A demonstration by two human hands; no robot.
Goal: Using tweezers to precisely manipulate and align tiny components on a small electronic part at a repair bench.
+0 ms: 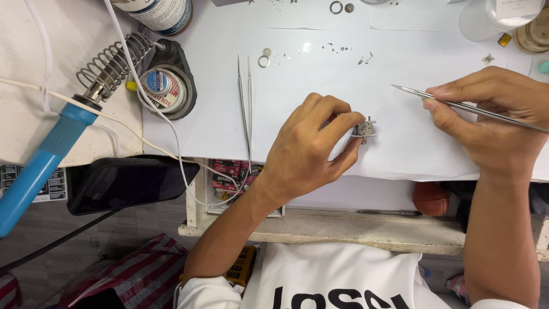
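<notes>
Head view: left hand (309, 149) pinches a small metal mechanism (364, 129) at its fingertips, closed on it. Right hand (492, 123), just beside, grips slim tweezers (457, 105), long axis pointing left above the part. Beyond the left hand, a round red-white-blue labelled tin (163, 87); below its wrist, red packets (229, 171).

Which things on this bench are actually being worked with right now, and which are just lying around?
In use:
- small metal part, pinched by the left hand
- thin metal tool, held by the right hand

Lying about:
- spare tweezers
- blue soldering iron in its coil stand
- solder tin
- dark phone
- loose rings and tiny parts
</notes>
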